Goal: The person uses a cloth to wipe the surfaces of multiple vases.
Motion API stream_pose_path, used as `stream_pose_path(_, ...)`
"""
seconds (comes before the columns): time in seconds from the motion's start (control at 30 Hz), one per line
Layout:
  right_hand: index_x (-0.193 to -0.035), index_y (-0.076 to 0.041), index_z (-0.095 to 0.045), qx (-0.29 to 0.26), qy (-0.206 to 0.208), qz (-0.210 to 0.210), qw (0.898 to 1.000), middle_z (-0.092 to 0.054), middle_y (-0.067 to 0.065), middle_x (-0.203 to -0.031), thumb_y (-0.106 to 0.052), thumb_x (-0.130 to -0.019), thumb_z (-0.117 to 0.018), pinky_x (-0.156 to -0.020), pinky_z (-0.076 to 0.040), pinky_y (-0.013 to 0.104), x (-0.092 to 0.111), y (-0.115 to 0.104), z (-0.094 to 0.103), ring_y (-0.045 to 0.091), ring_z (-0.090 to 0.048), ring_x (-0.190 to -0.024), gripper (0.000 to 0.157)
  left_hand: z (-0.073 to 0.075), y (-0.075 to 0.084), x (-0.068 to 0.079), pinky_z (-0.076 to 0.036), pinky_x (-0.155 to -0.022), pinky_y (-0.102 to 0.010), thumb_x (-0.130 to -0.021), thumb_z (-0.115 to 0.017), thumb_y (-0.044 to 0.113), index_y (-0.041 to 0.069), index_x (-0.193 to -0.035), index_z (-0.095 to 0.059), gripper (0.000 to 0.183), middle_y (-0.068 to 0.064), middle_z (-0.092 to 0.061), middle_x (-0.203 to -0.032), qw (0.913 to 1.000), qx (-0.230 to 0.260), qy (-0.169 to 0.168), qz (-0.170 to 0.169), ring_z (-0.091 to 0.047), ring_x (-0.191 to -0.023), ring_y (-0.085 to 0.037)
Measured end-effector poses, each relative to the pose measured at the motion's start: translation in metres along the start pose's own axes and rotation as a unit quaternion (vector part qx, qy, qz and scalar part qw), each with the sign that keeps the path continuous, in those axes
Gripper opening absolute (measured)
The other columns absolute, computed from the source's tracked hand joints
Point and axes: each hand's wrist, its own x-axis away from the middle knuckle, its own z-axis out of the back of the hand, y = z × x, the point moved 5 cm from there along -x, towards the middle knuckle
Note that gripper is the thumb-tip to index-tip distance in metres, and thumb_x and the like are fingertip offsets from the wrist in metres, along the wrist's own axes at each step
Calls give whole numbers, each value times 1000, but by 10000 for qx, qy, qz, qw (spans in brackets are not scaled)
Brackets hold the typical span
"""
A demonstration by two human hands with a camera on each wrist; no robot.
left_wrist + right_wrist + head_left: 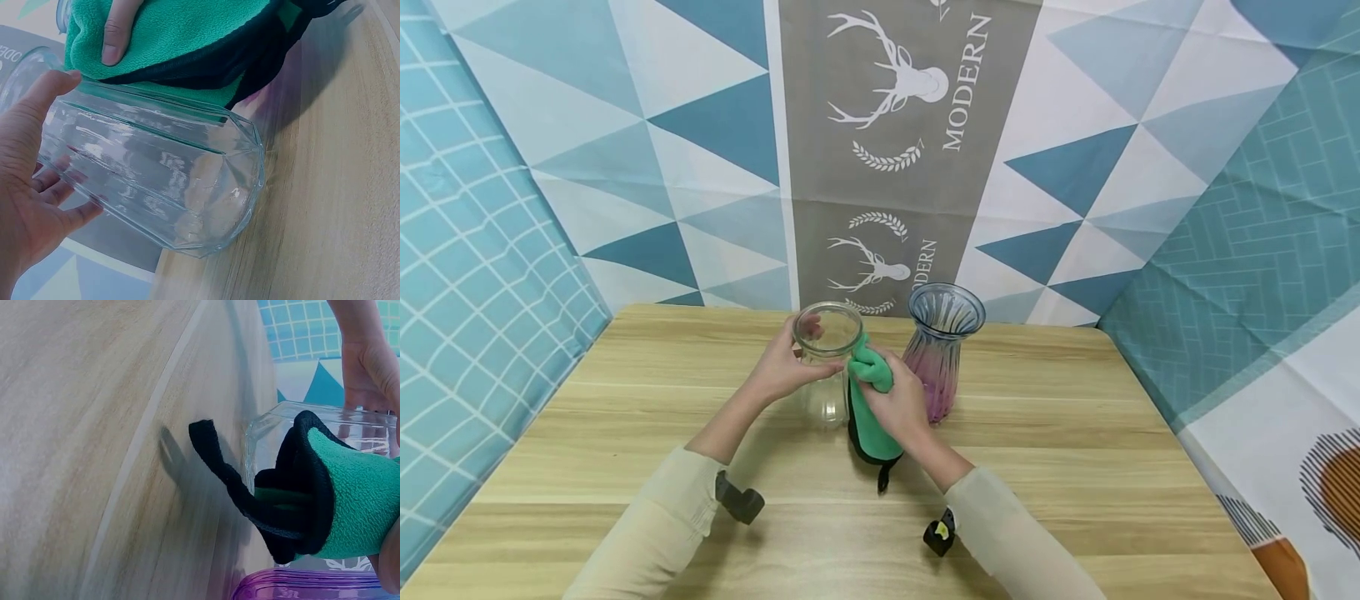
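A clear glass vase (829, 407) with faceted sides and a wide round rim stands on the table. Near its top, my left hand (781, 368) grips it, the thumb on the near side and the fingers behind the glass. My right hand (901, 402) holds a bunched green towel (874, 429) with black edging, right beside the vase. In the left wrist view, the towel (169, 37) lies along the side of the vase (156, 162); a black loop strap (219, 465) hangs from its lower end in the right wrist view.
Just right of the right hand stands a fluted glass vase (942, 367), blue at its flared rim and pink-purple below. The wooden table (1060, 467) reaches back to a patterned cloth backdrop (715, 142). A black wrist camera (741, 504) sits at the left cuff.
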Motion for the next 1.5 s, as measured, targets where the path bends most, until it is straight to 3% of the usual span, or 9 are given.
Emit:
stream_pose_path(0.23, -118, -10, -62, 124, -132, -29, 9998, -68, 8, -113, -20, -83, -71, -82, -54, 38, 1, 1, -1, 23, -66, -100, 38, -1, 0, 0, -32, -108, -56, -71, -83, 19, 9, -141, -29, 89, -14, -42, -141, 9999, 103, -29, 36, -43, -130, -33)
stream_pose_path(0.53, -118, -12, -63, 461, -386, -356, 9976, -69, 7, -111, -24, -84, -70, -83, -54, 38, 6, 7, -4, 23, -66, -99, 37, 1, 0, -1, -35, -106, -55, -72, -82, 24, 6, -140, -30, 88, -13, -44, -138, 10000, -62, -57, 41, -44, -128, -31)
stream_pose_path(0.77, -119, -13, -62, 350, -373, -457, 9976, -69, 7, -111, -23, -83, -70, -83, -54, 38, 5, 7, -2, 23, -65, -101, 38, 1, 2, 0, -33, -107, -56, -72, -82, 25, 5, -140, -31, 87, -14, -45, -139, 10000, -10, -48, 2, -45, -128, -31)
stream_pose_path(0.97, -114, -9, -64, 219, -64, -218, 9995, -70, 8, -101, -20, -82, -71, -71, -54, 36, 2, 2, 3, 21, -66, -87, 35, 1, 2, 0, -33, -106, -58, -71, -82, 22, 7, -139, -33, 85, -16, -53, -130, 10000, -55, 29, -54, -47, -125, -30)
stream_pose_path(1.17, -122, -10, -61, 82, 66, -50, 9999, -68, 9, -113, -17, -82, -72, -78, -54, 39, -4, -3, 5, 24, -65, -97, 42, 1, 1, 0, -31, -106, -60, -72, -81, 19, 6, -139, -33, 84, -16, -54, -129, 9999, 8, 38, -140, -47, -125, -29)
stream_pose_path(1.5, -117, -10, -63, 144, 11, 42, 9999, -69, 8, -109, -17, -81, -72, -78, -54, 38, -4, -5, 2, 22, -66, -94, 37, 0, 0, -1, -30, -106, -61, -72, -80, 18, 6, -139, -33, 83, -16, -53, -131, 9998, 20, 11, -191, -46, -127, -29)
